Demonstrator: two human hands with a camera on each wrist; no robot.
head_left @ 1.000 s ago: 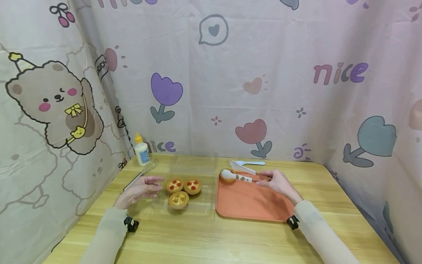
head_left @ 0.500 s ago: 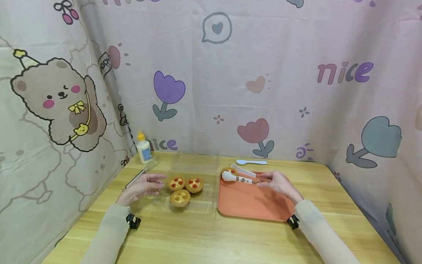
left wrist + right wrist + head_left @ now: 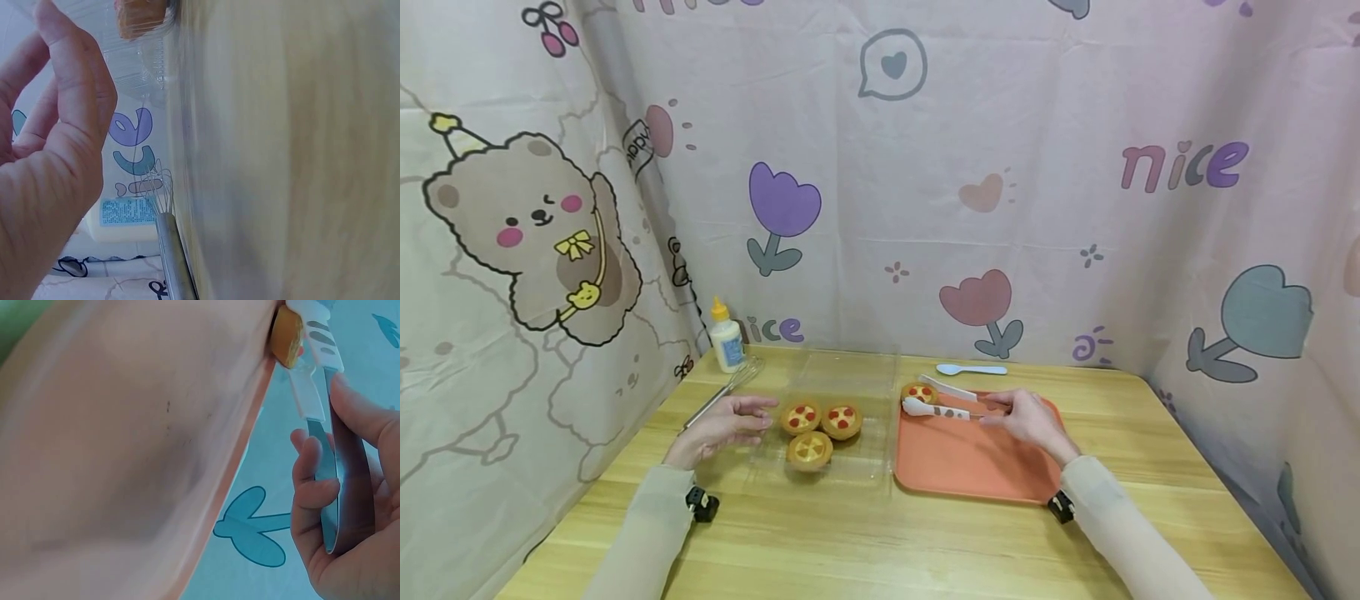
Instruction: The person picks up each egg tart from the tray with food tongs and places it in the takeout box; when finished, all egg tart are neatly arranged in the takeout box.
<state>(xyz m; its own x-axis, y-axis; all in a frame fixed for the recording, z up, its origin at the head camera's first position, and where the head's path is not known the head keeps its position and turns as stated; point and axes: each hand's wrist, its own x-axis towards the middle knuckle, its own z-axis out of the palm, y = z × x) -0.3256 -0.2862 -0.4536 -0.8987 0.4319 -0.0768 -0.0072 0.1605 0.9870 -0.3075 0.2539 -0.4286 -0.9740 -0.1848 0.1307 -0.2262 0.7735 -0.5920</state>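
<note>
My right hand (image 3: 1030, 421) grips a pair of metal tongs (image 3: 350, 487) with white, paw-shaped tips. In the head view, the tips lie on either side of a toy tart (image 3: 919, 393) with red toppings, at the far left corner of the orange tray (image 3: 977, 467). My left hand (image 3: 726, 427), fingers loosely bent and holding nothing, hovers at the left side of a clear plastic box (image 3: 868, 471). Inside that box sit three tarts: two with red toppings (image 3: 801, 418) and one with a yellow wedge pattern (image 3: 809, 450).
A whisk (image 3: 722, 393) lies left of the box, beyond my left hand. Behind it stands a glue bottle (image 3: 727, 343) with a yellow cap. A pale blue spoon (image 3: 973, 369) lies behind the tray. The box's clear lid (image 3: 846, 371) stands open toward the patterned curtain.
The tongs have come down and shifted slightly left, their tips now on both sides of the tart on the tray. My left hand has stayed by the box.
</note>
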